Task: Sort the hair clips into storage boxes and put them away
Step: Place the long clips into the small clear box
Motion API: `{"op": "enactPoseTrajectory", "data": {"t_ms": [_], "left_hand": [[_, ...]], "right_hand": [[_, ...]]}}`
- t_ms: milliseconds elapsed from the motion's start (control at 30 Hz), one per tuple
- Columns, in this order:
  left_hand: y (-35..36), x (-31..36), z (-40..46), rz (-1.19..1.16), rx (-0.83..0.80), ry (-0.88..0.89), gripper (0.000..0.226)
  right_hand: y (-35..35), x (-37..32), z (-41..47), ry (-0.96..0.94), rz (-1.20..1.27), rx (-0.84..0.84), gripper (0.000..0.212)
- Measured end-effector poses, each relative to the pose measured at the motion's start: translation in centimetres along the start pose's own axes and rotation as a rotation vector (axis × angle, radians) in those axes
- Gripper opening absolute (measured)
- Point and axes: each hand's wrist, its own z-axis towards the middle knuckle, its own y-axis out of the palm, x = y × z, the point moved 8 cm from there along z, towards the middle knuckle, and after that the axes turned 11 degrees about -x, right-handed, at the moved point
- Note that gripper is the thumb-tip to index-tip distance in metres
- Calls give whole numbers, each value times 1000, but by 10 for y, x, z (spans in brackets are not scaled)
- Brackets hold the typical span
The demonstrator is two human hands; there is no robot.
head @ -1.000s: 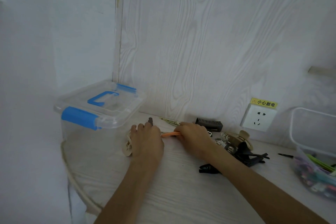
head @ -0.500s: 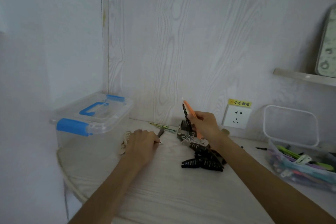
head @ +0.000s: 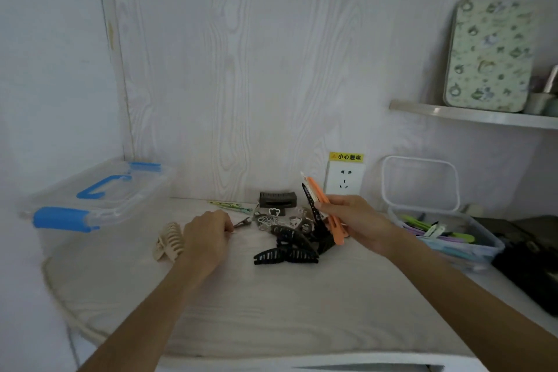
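My right hand point(head: 356, 222) holds a bundle of long flat hair clips point(head: 320, 201), orange, white and black, tilted up over the pile. A heap of black claw clips point(head: 288, 246) and small metal clips lies on the white table, just left of that hand. My left hand point(head: 206, 235) rests on the table with fingers curled, pinching a small dark clip point(head: 243, 223). A beige claw clip point(head: 169, 240) lies beside its wrist. An open clear box point(head: 480, 251) at the right holds several coloured clips. A closed clear box with blue latches point(head: 96, 193) stands at the left.
The open box's lid point(head: 419, 183) leans against the wall by a socket point(head: 344, 180). A dark bag point(head: 531, 254) sits at the far right. A shelf point(head: 471, 116) above carries a patterned tray. Thin green clips point(head: 231, 205) lie near the wall.
My right hand lifted the orange clip bundle off the table and carried it rightward toward the open box. My left hand stayed near the beige clip. The camera view panned right and up.
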Motion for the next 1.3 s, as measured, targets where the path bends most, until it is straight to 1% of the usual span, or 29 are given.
{"op": "enactPoseTrajectory", "data": {"t_ms": [67,133,167,233,300,367,467,533,633,733,833,933,1000,1067,1133,1200,1267,1300], "left_hand": [[1,0,0,-7,22,-13,16],[3,-3,3,-47,-5,-27,16],[4,-5,5,-67,-22,-37,16],[3,-7,7,-84,-43,-48,18],[3,-4,7,-66,-40,-44,22],[5,-2,8,-54,-55,-42,29],[9,-11,13,-136,-135,-93,36],[9,-16,14,-207,-212,-122,35],[11,-15,12,-236,-347,-119,31],[11,-10,8,-227,-442,-103,30],[9,0,5,-182,-476,-61,25],[8,1,3,-182,-456,-4,24],[8,-5,1,-230,-409,20,21],[3,-9,-2,-233,-326,50,18],[0,-10,-4,-242,-283,77,17],[-1,-11,-3,-290,-285,87,14],[0,-10,-1,-385,-313,97,12],[0,-7,-1,-445,-337,113,15]], "right_hand": [[-29,-9,-16,-52,-137,83,16],[-66,-23,-35,-129,-342,188,9],[-84,-29,-43,-167,-481,241,15],[-118,-32,-58,-173,-734,315,26],[-145,-23,-68,-105,-867,345,26],[-163,-5,-68,0,-960,330,18],[-170,24,-64,155,-1069,213,18],[-166,33,-64,179,-1026,162,27],[-160,31,-62,154,-970,179,40],[-145,18,-53,82,-1015,204,38],[-109,-3,-42,-34,-1043,222,32],[-55,-25,-30,-166,-1075,157,22],[-15,-36,-22,-223,-1119,69,21],[20,-45,-12,-256,-1171,-15,23],[46,-49,-2,-263,-1188,-52,25],[65,-48,8,-254,-1206,-71,32],[80,-39,16,-219,-1259,-82,42],[88,-34,20,-211,-1273,-91,46]]}}
